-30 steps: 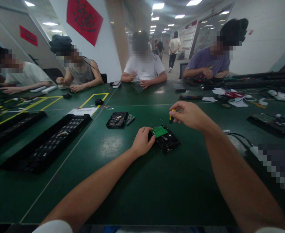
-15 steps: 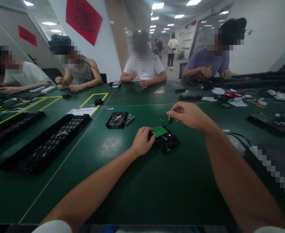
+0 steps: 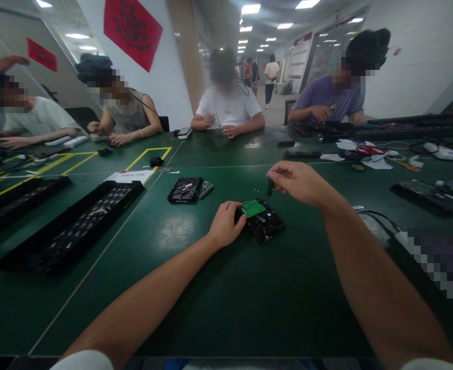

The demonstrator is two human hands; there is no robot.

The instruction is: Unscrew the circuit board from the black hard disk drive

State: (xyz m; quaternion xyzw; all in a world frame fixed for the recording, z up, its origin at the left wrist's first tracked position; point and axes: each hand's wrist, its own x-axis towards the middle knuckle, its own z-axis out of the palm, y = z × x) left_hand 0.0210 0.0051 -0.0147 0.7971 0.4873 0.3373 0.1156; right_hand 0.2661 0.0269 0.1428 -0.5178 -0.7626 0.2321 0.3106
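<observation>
A black hard drive [image 3: 270, 226] with a green circuit board [image 3: 253, 207] on its upper face lies on the dark green table. My left hand [image 3: 227, 222] grips the drive's left edge, thumb near the board. Above the drive's far right corner, my right hand [image 3: 291, 182] pinches a small screwdriver [image 3: 270, 187] held upright, its shaft pointing down at the board's edge. Whether the tip touches a screw is too small to tell. Several tiny screws [image 3: 256, 190] lie just beyond the drive.
Another hard drive [image 3: 185, 189] and a loose circuit board [image 3: 206, 189] lie to the left. A long black tray [image 3: 76, 226] stands farther left. At right are a black device [image 3: 427, 196] and a white mouse [image 3: 444, 151]. Several people sit across the table.
The screwdriver has turned slightly in my right hand's fingers, its handle now looking darker. My left hand and the drive stay in place. A person at far left has a raised arm.
</observation>
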